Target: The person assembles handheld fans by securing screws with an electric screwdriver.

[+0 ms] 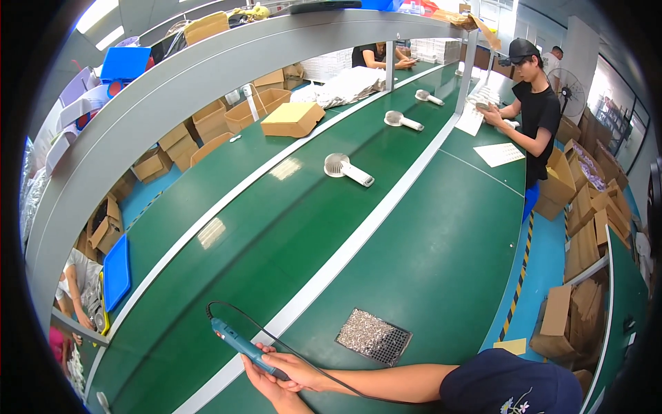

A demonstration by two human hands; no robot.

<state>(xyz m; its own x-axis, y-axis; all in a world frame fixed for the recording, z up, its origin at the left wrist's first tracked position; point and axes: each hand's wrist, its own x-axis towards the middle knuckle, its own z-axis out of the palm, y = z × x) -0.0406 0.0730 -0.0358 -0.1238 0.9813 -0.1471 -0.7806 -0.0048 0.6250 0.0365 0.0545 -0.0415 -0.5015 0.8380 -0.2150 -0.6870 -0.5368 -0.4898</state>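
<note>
The teal tool sits in both grips, its nose pointing up and left, seen over the rail and the belt. The cord loops from its nose back past the grips and along the forearm. To the right of the grips, near and well apart from the tool, lies the tray, partly covered with small metal parts. Broad tabletop stretches beyond the tray, bounded left by the rail and right by a curving edge; the belt leads away from the grips toward the fan.

The left grip is closed beneath the tool's body; the right grip is closed around its rear. The right forearm reaches in from the right, almost level; the left rises from the lower edge.
</note>
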